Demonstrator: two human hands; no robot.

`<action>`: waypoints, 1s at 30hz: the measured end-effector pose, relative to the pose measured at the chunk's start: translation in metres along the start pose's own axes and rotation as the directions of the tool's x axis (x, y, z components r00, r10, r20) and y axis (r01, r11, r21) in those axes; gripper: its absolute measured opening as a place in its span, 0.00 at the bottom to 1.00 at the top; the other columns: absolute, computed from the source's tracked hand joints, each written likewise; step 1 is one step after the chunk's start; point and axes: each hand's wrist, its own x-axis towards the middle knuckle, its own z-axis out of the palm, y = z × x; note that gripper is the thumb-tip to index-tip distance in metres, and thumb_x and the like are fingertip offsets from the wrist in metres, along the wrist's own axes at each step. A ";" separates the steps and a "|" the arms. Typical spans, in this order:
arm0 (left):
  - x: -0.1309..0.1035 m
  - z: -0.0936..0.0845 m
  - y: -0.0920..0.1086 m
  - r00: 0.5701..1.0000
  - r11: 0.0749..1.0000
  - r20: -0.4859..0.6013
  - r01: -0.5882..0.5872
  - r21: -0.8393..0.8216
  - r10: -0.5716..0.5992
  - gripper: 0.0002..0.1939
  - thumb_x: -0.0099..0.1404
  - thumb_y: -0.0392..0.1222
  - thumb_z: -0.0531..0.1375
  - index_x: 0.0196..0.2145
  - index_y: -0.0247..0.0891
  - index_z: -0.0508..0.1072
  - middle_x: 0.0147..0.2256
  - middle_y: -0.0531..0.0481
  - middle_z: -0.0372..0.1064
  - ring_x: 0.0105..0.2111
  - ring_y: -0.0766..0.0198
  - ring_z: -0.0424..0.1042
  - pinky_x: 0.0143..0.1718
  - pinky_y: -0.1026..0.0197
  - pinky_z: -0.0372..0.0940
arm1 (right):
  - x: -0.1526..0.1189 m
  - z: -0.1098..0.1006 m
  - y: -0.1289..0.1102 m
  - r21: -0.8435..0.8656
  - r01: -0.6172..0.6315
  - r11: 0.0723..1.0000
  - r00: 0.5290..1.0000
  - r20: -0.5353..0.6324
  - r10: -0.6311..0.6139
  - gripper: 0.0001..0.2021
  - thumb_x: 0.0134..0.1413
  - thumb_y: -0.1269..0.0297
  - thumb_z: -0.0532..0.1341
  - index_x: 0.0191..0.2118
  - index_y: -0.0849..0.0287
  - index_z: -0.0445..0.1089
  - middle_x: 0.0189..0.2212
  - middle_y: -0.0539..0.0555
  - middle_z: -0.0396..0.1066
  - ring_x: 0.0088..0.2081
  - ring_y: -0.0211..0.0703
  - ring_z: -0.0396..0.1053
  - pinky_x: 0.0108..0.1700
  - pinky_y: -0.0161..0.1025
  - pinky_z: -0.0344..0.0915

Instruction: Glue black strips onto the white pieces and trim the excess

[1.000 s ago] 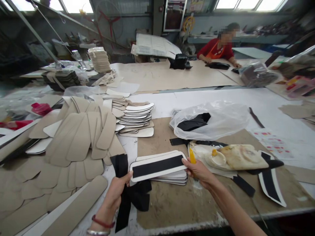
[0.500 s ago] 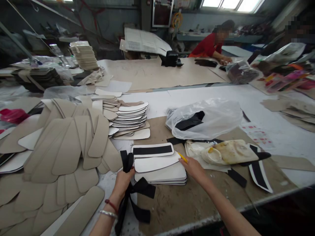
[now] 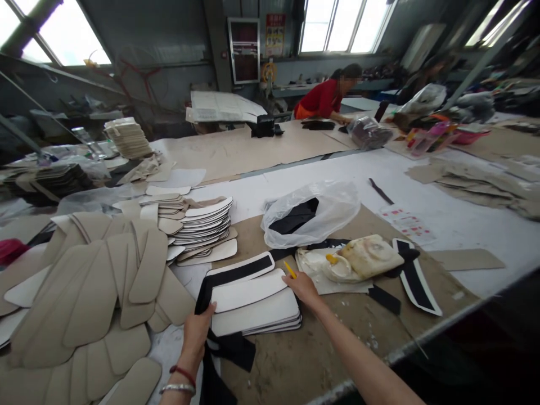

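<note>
My left hand (image 3: 197,332) is closed around a bundle of black fabric strips (image 3: 234,349), with ends hanging below it. Its thumb lies by the left end of a white curved panel (image 3: 248,289). That panel tops a neat stack of pale panels (image 3: 257,315). Behind it lies a white panel with a black strip (image 3: 242,269) along its middle; more black material extends from its left end to my left hand. My right hand (image 3: 301,288) pinches a small yellow flat-tipped tool (image 3: 289,270) at the stack's right end.
A stained plastic container (image 3: 375,256) stands to the right, near another black-striped panel (image 3: 419,278). Behind is a clear bag (image 3: 333,208) with black pieces. Beige panels (image 3: 93,281) are heaped at left, beside a tall panel stack (image 3: 206,225). A person in red (image 3: 318,101) works across the table.
The view has tilted up and turned right. My left hand has come to the left end of the white panel with the black strips. My right hand still holds the yellow tool.
</note>
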 end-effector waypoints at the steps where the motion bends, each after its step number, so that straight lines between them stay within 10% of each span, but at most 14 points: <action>1: -0.001 0.001 0.002 1.000 1.000 -0.005 -0.002 -0.012 0.002 0.17 0.44 0.45 0.63 0.31 0.30 0.73 0.31 0.40 0.73 0.36 0.52 0.70 0.37 0.56 0.63 | 0.001 -0.002 -0.003 0.008 -0.001 1.000 1.000 -0.009 0.001 0.13 0.49 0.55 0.53 0.26 0.59 0.69 0.21 0.50 0.69 0.25 0.39 0.66 0.25 0.31 0.51; 7: -0.040 -0.016 -0.005 0.998 0.995 0.015 0.054 -0.079 -0.053 0.21 0.40 0.48 0.64 0.31 0.33 0.71 0.21 0.51 0.67 0.22 0.62 0.64 0.24 0.61 0.58 | -0.034 -0.026 0.000 0.028 0.072 0.997 0.997 -0.006 -0.072 0.11 0.49 0.58 0.52 0.24 0.57 0.65 0.22 0.50 0.67 0.27 0.41 0.64 0.27 0.33 0.53; 14: -0.127 -0.013 -0.076 0.971 0.979 0.126 0.196 0.061 -0.202 0.20 0.40 0.59 0.61 0.12 0.40 0.61 0.11 0.53 0.55 0.16 0.63 0.55 0.21 0.60 0.50 | -0.107 -0.026 0.069 0.123 0.106 0.987 0.991 0.070 -0.115 0.13 0.50 0.53 0.50 0.24 0.55 0.62 0.20 0.51 0.66 0.24 0.44 0.63 0.28 0.39 0.56; 17: -0.142 0.000 -0.100 0.953 0.963 0.137 0.265 0.052 -0.269 0.21 0.39 0.59 0.60 0.12 0.41 0.59 0.10 0.54 0.52 0.15 0.65 0.52 0.20 0.60 0.47 | -0.126 -0.039 0.082 0.066 0.110 0.992 0.991 -0.080 -0.105 0.14 0.51 0.51 0.49 0.26 0.54 0.61 0.22 0.53 0.65 0.26 0.46 0.63 0.31 0.42 0.58; 23: -0.142 0.005 -0.109 0.901 0.941 0.274 0.335 0.052 -0.336 0.19 0.41 0.56 0.61 0.14 0.39 0.60 0.12 0.56 0.53 0.16 0.68 0.51 0.20 0.62 0.46 | -0.154 -0.068 0.037 0.103 0.283 0.953 0.952 -0.146 -0.267 0.14 0.59 0.54 0.43 0.31 0.54 0.60 0.29 0.54 0.62 0.34 0.46 0.61 0.39 0.43 0.57; 30: -0.146 0.007 -0.110 0.876 0.930 0.336 0.367 0.005 -0.347 0.18 0.46 0.54 0.59 0.14 0.39 0.58 0.12 0.58 0.51 0.15 0.69 0.50 0.19 0.64 0.47 | -0.183 -0.010 -0.006 0.368 0.278 0.887 0.953 0.013 -0.304 0.18 0.59 0.52 0.42 0.28 0.56 0.60 0.26 0.51 0.59 0.31 0.41 0.60 0.36 0.39 0.59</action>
